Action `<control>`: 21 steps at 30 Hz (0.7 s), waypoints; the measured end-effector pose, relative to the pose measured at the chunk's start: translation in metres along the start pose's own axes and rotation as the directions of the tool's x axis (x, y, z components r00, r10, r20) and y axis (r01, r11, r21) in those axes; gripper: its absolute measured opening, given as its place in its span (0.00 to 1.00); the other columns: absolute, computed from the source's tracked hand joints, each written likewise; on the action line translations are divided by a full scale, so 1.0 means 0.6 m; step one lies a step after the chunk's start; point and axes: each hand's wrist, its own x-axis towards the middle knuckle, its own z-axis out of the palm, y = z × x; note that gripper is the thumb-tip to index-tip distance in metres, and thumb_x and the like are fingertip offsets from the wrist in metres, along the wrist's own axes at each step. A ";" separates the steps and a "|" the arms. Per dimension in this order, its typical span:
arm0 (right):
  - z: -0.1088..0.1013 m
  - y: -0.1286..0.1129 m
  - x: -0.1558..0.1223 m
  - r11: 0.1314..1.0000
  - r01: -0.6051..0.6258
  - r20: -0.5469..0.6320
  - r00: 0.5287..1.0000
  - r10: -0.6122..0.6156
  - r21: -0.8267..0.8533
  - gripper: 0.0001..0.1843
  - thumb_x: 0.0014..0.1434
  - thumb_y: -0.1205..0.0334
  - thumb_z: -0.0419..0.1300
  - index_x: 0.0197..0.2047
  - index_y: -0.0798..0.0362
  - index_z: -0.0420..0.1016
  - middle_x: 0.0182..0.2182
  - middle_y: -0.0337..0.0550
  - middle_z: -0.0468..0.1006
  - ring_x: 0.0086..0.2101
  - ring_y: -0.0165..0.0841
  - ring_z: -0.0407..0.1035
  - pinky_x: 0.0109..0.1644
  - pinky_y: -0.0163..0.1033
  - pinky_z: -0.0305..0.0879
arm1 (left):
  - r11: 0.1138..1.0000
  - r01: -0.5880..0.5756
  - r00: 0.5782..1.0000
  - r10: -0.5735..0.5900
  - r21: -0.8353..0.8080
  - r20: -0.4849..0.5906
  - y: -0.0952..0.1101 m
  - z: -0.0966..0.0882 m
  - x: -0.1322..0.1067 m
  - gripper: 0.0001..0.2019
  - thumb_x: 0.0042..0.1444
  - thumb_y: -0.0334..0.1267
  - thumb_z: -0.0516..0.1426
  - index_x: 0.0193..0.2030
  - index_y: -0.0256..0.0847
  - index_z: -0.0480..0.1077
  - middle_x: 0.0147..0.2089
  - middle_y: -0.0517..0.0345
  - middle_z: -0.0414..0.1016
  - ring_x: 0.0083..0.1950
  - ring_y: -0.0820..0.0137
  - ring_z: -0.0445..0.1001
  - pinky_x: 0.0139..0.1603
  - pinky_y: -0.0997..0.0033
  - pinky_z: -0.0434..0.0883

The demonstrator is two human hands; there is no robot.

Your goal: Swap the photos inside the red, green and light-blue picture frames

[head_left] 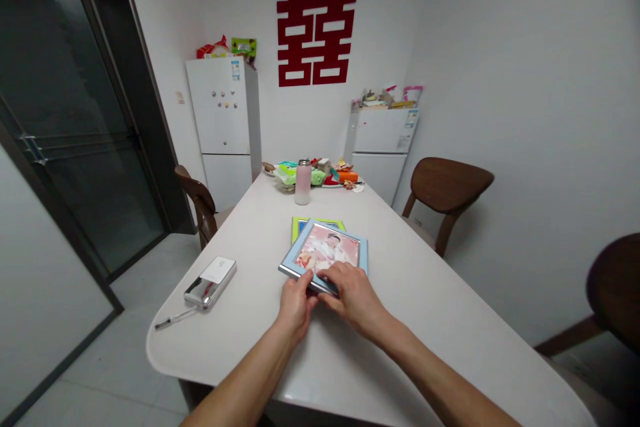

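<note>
A light-blue picture frame (pixel 363 259) with a pinkish photo in it is gripped along its near edge by both of my hands. My left hand (pixel 296 305) pinches that edge near its middle, thumb on top. To its right, my right hand (pixel 353 290) has its fingers over the near right part of the frame and its thumb at the edge. Partly covered beneath or behind the blue frame lies a green-bordered frame (pixel 295 229). Whether the blue frame's far side rests on the green one, I cannot tell.
On the white table (pixel 240 340), a silver power bank (pixel 213 280) with a short cable lies at left. A pink bottle (pixel 303 182) stands farther back, before a heap of snack packets (pixel 320 177). Wooden chairs (pixel 450 183) flank the table; two white fridges (pixel 220 113) stand beyond.
</note>
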 end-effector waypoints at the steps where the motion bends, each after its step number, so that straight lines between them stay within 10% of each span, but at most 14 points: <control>1: -0.007 0.000 -0.008 0.998 -0.010 -0.035 0.999 0.012 0.056 0.13 0.46 0.59 0.56 0.38 0.51 0.70 0.35 0.44 0.70 0.38 0.36 0.62 0.42 0.40 0.56 | 0.999 -0.039 0.999 0.039 0.005 0.000 0.005 0.005 -0.010 0.16 0.46 0.45 0.55 0.39 0.37 0.65 0.35 0.56 0.72 0.34 0.70 0.71 0.31 0.75 0.67; 6: -0.049 0.018 -0.047 0.810 -0.257 -0.201 0.889 0.412 0.527 0.29 0.47 0.49 0.52 0.51 0.53 0.60 0.49 0.50 0.63 0.47 0.40 0.59 0.45 0.44 0.60 | 0.960 -0.214 0.975 0.200 0.178 0.095 0.037 0.008 -0.093 0.12 0.45 0.39 0.57 0.37 0.36 0.69 0.35 0.55 0.73 0.39 0.65 0.70 0.39 0.72 0.67; 8: -0.065 0.016 -0.068 0.613 -0.310 -0.113 0.826 0.552 0.727 0.32 0.48 0.47 0.51 0.55 0.50 0.54 0.50 0.49 0.62 0.47 0.40 0.60 0.43 0.43 0.62 | 0.766 -0.445 0.892 0.335 0.464 0.302 0.047 0.004 -0.131 0.09 0.51 0.37 0.52 0.37 0.38 0.69 0.33 0.55 0.74 0.35 0.66 0.71 0.37 0.72 0.68; 11: -0.079 -0.002 -0.106 0.341 -0.275 0.011 0.793 0.609 0.899 0.30 0.51 0.47 0.48 0.56 0.46 0.51 0.51 0.46 0.63 0.47 0.39 0.62 0.40 0.42 0.65 | 0.307 -0.812 0.583 0.465 0.496 0.666 0.047 -0.007 -0.171 0.16 0.52 0.36 0.49 0.47 0.34 0.63 0.41 0.46 0.73 0.42 0.63 0.71 0.41 0.68 0.69; 14: -0.079 -0.020 -0.138 0.198 -0.285 0.112 0.790 0.603 0.938 0.28 0.52 0.48 0.47 0.55 0.49 0.55 0.45 0.48 0.70 0.43 0.41 0.66 0.37 0.43 0.67 | -0.067 -0.926 0.298 0.474 0.372 0.828 0.034 -0.021 -0.188 0.18 0.54 0.35 0.47 0.51 0.30 0.58 0.43 0.43 0.72 0.45 0.63 0.70 0.44 0.70 0.69; 21: -0.045 -0.007 -0.154 -0.005 -0.490 0.409 0.723 0.556 0.872 0.28 0.49 0.54 0.50 0.54 0.55 0.56 0.32 0.46 0.77 0.29 0.40 0.72 0.30 0.43 0.67 | -0.346 -0.834 0.261 0.438 0.430 0.860 -0.022 -0.043 -0.197 0.09 0.55 0.32 0.49 0.42 0.41 0.67 0.38 0.57 0.76 0.40 0.70 0.74 0.37 0.79 0.72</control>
